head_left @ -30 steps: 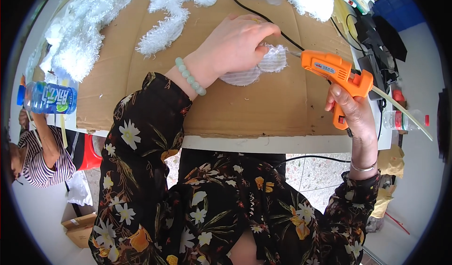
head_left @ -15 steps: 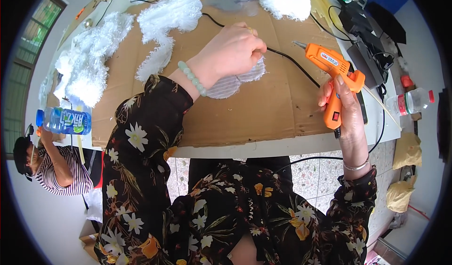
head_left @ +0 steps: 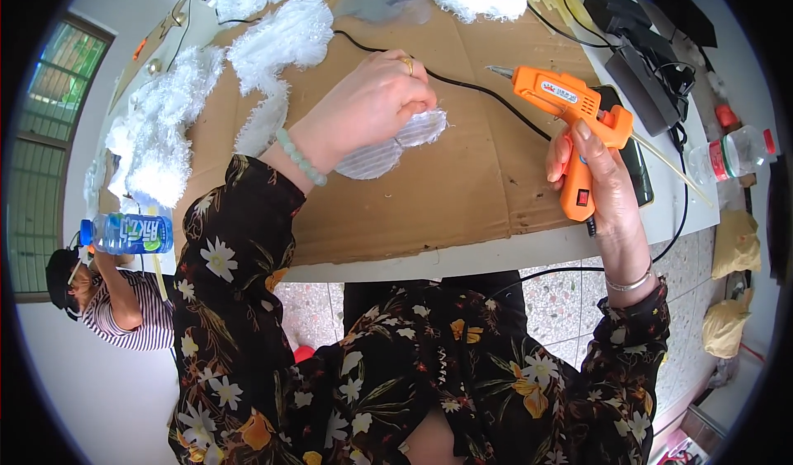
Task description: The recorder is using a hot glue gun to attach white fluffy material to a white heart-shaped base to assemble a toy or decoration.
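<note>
Left hand (head_left: pixel 376 97) pinches fabric (head_left: pixel 372 158), right hand (head_left: pixel 599 172) grips glue gun (head_left: pixel 557 92); contents of bottles (head_left: pixel 132 233) unclear.

An orange glue gun (head_left: pixel 570 100) points leftward, apart from the pale striped fabric (head_left: pixel 369 160) (right edge frayed).

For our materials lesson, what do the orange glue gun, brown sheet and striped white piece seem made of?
Glue gun: probably smooth plastic, given its moulded slots. Brown sheet: likely matt cardboard, creased and rough-edged. White piece: apparently matt fabric, with frayed edges.
</note>
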Demonstrator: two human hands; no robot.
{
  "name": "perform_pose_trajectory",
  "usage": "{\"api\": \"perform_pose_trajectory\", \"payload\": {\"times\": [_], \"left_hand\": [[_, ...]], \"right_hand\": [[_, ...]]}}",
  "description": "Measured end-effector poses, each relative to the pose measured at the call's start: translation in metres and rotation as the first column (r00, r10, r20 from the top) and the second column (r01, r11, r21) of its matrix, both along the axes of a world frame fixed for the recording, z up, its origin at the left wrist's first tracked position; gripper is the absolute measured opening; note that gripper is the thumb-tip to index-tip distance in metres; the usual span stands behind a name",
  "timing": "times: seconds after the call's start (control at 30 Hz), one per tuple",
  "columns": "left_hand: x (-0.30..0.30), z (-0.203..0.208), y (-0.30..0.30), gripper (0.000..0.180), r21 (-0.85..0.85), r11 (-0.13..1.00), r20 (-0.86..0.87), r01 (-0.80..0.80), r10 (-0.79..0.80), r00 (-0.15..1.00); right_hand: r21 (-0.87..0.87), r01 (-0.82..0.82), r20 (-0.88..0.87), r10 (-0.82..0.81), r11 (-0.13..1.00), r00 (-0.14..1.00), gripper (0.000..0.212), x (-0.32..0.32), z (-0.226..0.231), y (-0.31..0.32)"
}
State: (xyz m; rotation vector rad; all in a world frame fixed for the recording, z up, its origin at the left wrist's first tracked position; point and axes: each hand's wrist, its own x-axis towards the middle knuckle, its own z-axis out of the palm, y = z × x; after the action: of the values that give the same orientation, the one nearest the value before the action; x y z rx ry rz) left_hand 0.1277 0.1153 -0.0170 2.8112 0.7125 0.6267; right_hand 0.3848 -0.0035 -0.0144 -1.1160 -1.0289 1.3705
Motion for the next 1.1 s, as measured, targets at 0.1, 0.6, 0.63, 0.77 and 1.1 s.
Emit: {"api": "perform_pose_trajectory", "payload": {"times": [0.1, 0.6, 0.63, 0.77, 1.1], "left_hand": [[-0.006, 0.006, -0.010, 0.006, 0.022, 1.000, 0.018, -0.006, 0.006, 1.000], [-0.012, 0.004, -0.021, 0.014, 0.046, 0.998, 0.131, -0.031, 0.024, 0.991], [-0.006, 0.003, -0.020, 0.014, 0.045, 0.999, 0.131, -0.028, 0.022, 0.991], [0.013, 0.001, -0.019, 0.012, 0.061, 0.998, 0.056, -0.026, 0.022, 0.998], [0.020, 0.015, -0.009, 0.005, 0.070, 0.996, -0.198, 0.049, -0.034, 0.980]], "right_hand": [[-0.005, -0.018, 0.013, 0.018, 1.000, 1.000, 0.041, -0.001, 0.003, 0.001], [0.014, 0.006, 0.040, -0.007, 1.000, 0.999, 0.041, 0.001, -0.003, 0.004], [0.002, 0.049, 0.008, -0.049, 0.999, 0.999, 0.040, 0.000, -0.004, 0.004], [-0.046, 0.121, -0.048, -0.123, 0.992, 0.991, 0.038, 0.002, -0.007, 0.005], [-0.041, 0.047, -0.125, -0.052, 0.998, 0.991, 0.033, 0.019, -0.011, 0.007]]}}
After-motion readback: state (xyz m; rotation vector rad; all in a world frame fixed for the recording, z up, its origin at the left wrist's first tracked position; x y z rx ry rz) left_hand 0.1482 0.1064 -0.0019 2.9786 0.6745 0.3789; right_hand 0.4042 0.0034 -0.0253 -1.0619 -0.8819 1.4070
